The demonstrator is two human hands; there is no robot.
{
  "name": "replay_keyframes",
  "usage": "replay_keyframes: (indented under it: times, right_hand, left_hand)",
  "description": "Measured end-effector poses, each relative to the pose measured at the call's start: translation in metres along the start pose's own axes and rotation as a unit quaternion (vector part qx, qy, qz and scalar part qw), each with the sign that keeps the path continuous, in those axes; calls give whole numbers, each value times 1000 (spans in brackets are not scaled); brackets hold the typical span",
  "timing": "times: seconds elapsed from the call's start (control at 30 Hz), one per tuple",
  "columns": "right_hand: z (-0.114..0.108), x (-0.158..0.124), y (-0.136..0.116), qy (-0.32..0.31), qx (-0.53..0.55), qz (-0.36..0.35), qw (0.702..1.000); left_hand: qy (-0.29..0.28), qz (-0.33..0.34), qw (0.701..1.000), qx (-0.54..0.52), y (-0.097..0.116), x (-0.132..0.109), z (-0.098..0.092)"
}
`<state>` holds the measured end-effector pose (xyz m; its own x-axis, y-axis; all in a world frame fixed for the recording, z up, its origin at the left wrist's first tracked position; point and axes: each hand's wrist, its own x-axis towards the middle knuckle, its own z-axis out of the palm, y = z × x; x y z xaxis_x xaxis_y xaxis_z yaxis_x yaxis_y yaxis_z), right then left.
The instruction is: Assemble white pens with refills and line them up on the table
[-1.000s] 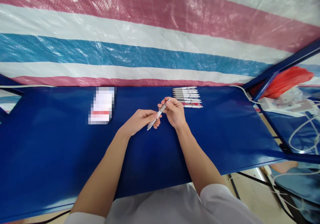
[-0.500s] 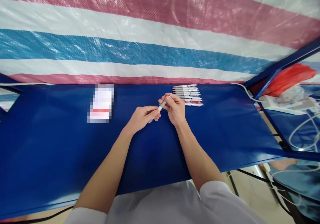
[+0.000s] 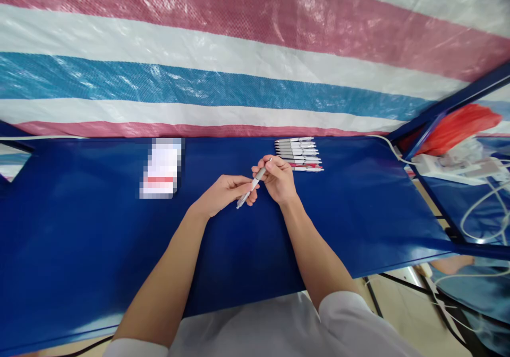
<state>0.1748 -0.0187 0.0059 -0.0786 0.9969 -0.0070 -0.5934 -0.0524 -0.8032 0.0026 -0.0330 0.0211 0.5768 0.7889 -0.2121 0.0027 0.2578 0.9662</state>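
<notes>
A white and grey pen (image 3: 251, 188) slants between both hands above the blue table (image 3: 99, 240). My left hand (image 3: 223, 193) pinches its lower barrel, and the tip sticks out below my fingers. The upper end is gripped by my right hand (image 3: 279, 179). Just behind my right hand, a row of several similar pens (image 3: 298, 154) lies side by side on the table.
A blurred white packet with a red band (image 3: 161, 175) lies on the table to the left. A striped tarp (image 3: 239, 81) hangs behind. At the right are a white power strip (image 3: 450, 167) with cables, a red bag (image 3: 458, 126) and the blue frame.
The pen stays held in both hands over the same spot; its tip pulled up into my left hand half a second ago and now sticks out again.
</notes>
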Motion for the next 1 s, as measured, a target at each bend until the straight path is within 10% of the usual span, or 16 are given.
replay_keyframes:
  times: [1.0]
  right_hand:
    - [0, 6, -3, 68, -58, -8, 996]
  left_hand:
    - [242, 136, 943, 181, -4, 11, 16]
